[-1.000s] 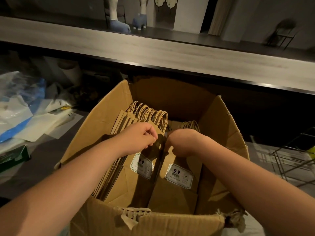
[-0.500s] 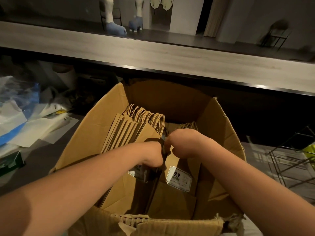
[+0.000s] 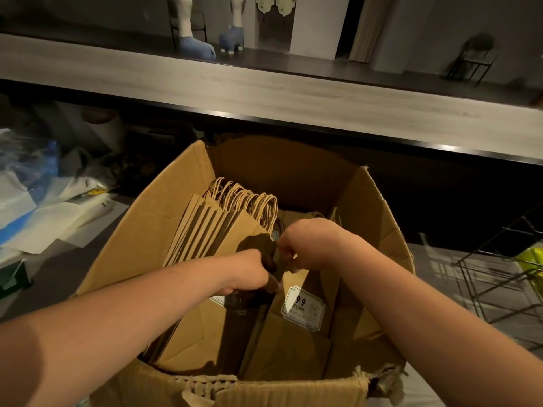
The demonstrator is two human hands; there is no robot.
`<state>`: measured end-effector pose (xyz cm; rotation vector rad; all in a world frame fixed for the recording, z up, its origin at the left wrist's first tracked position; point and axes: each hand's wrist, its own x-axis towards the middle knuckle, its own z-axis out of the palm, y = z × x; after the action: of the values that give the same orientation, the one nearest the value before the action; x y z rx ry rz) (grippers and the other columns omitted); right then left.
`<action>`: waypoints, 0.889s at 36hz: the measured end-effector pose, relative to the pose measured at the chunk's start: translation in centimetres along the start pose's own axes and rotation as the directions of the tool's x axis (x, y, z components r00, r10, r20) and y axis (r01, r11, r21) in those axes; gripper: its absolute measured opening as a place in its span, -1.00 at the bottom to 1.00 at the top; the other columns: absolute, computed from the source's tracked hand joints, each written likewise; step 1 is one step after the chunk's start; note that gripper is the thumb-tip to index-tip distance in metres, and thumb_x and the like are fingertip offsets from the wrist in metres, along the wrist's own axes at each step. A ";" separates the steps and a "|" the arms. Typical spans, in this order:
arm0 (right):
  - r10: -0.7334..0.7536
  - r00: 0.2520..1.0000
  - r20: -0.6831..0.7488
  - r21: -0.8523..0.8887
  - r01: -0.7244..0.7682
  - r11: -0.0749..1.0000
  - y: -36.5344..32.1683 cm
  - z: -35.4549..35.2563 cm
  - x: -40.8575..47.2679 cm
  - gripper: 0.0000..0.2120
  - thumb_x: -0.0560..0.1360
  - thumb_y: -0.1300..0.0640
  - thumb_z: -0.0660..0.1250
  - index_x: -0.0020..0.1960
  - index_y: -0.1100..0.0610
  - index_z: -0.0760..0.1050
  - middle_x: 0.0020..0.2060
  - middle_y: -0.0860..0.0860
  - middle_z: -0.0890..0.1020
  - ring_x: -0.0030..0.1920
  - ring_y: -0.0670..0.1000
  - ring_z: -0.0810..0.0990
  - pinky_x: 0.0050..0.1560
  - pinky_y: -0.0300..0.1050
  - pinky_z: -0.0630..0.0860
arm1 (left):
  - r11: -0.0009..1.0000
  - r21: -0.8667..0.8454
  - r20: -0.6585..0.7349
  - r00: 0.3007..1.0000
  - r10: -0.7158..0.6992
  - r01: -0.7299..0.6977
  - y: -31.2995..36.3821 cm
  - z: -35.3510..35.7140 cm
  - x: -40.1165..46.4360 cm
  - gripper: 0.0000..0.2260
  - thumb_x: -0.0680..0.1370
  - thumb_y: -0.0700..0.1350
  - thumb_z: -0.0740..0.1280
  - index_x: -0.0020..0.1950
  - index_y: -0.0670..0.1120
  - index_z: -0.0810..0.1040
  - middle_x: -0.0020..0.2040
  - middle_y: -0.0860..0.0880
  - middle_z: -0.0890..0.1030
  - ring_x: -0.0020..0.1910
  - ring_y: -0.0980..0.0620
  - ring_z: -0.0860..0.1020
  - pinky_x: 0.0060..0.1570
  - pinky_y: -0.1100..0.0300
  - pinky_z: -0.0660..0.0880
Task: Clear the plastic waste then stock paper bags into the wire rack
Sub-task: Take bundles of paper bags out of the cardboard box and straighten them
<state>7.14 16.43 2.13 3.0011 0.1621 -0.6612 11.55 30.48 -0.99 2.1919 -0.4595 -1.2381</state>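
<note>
Two hands reach down into an open cardboard box (image 3: pixel 141 230) that stands on the worktop (image 3: pixel 53 277). Inside it, a leaning stack of brown paper bags (image 3: pixel 205 227) with twisted paper handles fills the left side, and more bags stand to the right, one showing a white price label (image 3: pixel 302 306) printed 9.9. The left hand (image 3: pixel 249 271) is curled down between the two stacks, its fingers hidden among the bags, so what it grips cannot be told for sure. The right hand (image 3: pixel 305 245) is curled tight, pinching the top edge of a bag on the right-hand stack. Both hands sit close together, almost touching. At the right edge stands the black wire rack (image 3: pixel 499 277), well apart from the box. Crumpled clear and blue plastic waste (image 3: pixel 26 183) lies on the worktop at the far left.
</note>
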 end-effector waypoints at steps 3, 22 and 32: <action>-0.003 1.000 -0.005 0.007 0.003 1.000 0.1 0.2 0.0 -0.76 0.49 0.09 0.43 0.15 0.04 0.57 0.01 -0.01 0.63 0.05 0.01 0.59 0.07 -0.02 0.59 | 1.000 0.014 -0.013 1.000 0.007 -0.007 0.0 0.1 0.0 -0.65 0.47 -0.11 0.46 0.16 -0.01 0.38 -0.02 -0.02 0.52 -0.07 0.05 0.51 -0.12 0.18 0.49; -0.007 0.975 -0.221 -0.081 -0.011 0.997 1.0 -0.1 -0.9 -0.79 0.48 -0.08 0.38 0.11 -0.16 0.53 0.32 -0.04 0.32 0.38 0.12 0.16 0.42 0.18 0.08 | 0.990 -0.090 0.040 0.993 0.114 -0.110 0.1 0.3 -0.1 -0.80 0.54 -0.22 0.32 0.14 -0.04 0.54 0.05 -0.08 0.62 0.06 -0.03 0.60 0.17 0.03 0.53; 0.119 0.769 -0.628 0.337 0.131 0.932 2.3 -1.2 -1.3 -0.73 0.50 0.00 0.39 0.18 -0.04 0.47 0.28 -0.04 0.38 0.31 -0.02 0.26 0.32 -0.06 0.33 | 0.971 -0.115 -0.056 0.977 0.205 -0.211 1.5 -2.3 -2.0 -0.85 0.56 -0.20 0.32 0.12 -0.11 0.53 0.04 -0.06 0.64 0.09 -0.02 0.57 0.18 0.03 0.45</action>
<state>6.76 14.13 3.86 3.4509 0.0810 0.4364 12.51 31.08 2.23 2.0083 -0.5660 -1.0748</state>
